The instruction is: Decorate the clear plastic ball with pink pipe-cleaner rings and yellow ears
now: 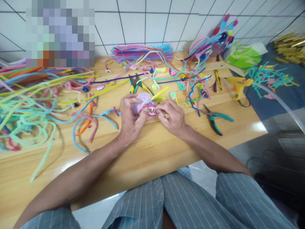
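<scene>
My left hand (132,117) is wrapped around a rounded lilac pipe-cleaner piece (140,103), holding it just above the table. Its near end looks clear, like plastic, with a pink-red ring (149,107) around the opening. The fingers of my right hand (172,117) are pinched together at the right side of that ring; what is between the fingertips is too small to tell. A short yellow pipe cleaner (160,93) slants up just behind the piece. Beyond my left hand lie pliers with yellow-green handles (135,83).
Teal-handled pliers (215,119) lie right of my right hand, with a yellow glue gun (239,86) and a yellow cutter (218,79) farther back. Loose green pipe cleaners (30,127) sprawl at left. A pipe-cleaner bundle (143,52) sits by the tiled wall.
</scene>
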The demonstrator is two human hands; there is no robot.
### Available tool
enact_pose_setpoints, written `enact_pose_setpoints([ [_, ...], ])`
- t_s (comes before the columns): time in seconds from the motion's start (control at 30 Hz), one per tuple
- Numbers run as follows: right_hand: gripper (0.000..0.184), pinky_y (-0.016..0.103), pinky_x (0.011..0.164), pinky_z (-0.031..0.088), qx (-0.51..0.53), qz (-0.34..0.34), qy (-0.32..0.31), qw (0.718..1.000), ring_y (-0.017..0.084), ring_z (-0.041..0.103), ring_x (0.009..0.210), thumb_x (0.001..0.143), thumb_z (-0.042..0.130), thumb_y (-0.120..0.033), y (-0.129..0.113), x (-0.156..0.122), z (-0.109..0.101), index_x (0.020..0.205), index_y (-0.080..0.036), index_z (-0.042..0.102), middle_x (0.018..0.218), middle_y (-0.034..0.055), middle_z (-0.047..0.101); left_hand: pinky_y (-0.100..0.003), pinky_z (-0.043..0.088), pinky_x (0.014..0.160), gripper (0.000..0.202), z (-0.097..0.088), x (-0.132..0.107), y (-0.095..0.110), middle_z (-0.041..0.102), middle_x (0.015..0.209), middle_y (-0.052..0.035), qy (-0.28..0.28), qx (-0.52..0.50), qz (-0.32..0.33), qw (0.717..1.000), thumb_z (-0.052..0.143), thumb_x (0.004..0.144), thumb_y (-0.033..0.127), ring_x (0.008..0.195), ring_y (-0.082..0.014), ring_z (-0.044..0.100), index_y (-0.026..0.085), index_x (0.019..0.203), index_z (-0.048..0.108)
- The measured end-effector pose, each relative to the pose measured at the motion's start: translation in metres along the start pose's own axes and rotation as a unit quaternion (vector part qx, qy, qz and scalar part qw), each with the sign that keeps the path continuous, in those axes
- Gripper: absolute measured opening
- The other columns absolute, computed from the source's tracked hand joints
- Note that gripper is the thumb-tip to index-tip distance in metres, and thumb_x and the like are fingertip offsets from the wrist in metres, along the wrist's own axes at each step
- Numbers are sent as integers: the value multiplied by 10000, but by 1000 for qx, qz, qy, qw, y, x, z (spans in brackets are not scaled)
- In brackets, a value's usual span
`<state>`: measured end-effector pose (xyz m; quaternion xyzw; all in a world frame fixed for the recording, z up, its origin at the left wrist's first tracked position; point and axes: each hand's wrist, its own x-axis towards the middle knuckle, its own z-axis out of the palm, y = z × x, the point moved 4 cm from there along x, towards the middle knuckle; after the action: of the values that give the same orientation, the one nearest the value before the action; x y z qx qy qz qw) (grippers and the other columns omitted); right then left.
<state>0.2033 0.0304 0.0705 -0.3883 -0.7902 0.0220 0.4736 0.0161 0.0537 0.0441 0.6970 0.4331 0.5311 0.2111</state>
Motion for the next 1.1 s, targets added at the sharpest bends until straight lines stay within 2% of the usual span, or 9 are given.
enact_pose_setpoints([
  [0.2,267,326,831,636,-45,-8,3,999,178,731,933,1012,569,-90,2,-3,2,1133,-248,746,1003,42,749,-498,509,1097,274,0,0,0,613,1285,-76,12,-25,-21,999,716,982,413,1257,-284,609,281,1153,547],
  [0.37,327,303,812,628,-40,-16,19,999,166,728,926,996,567,-55,1,-5,1,1178,-241,765,1022,48,742,-508,497,1136,271,-1,0,-2,612,1277,-75,19,-42,-42,998,719,984,415,1288,-285,600,285,1156,553],
  [0.73,368,307,840,635,-47,-11,-5,999,166,735,941,1028,550,-82,3,-9,1,1257,-259,778,1054,53,753,-506,489,1138,275,-1,-1,-4,602,1278,-74,16,-51,-44,998,716,986,409,1291,-281,593,287,1164,547],
  [0.93,364,283,772,608,-74,-53,19,996,159,701,873,1032,559,-54,1,-7,0,1258,-227,786,1002,57,738,-507,484,1147,282,0,-1,-3,601,1273,-70,16,-60,-50,997,705,998,454,1298,-282,592,289,1164,548],
  [1.1,389,283,762,605,-97,-59,-3,994,156,697,864,1044,565,-76,2,-11,2,1293,-264,796,987,47,735,-501,484,1138,300,1,-1,-4,601,1265,-62,19,-70,-51,996,707,999,483,1287,-280,591,287,1167,553],
])
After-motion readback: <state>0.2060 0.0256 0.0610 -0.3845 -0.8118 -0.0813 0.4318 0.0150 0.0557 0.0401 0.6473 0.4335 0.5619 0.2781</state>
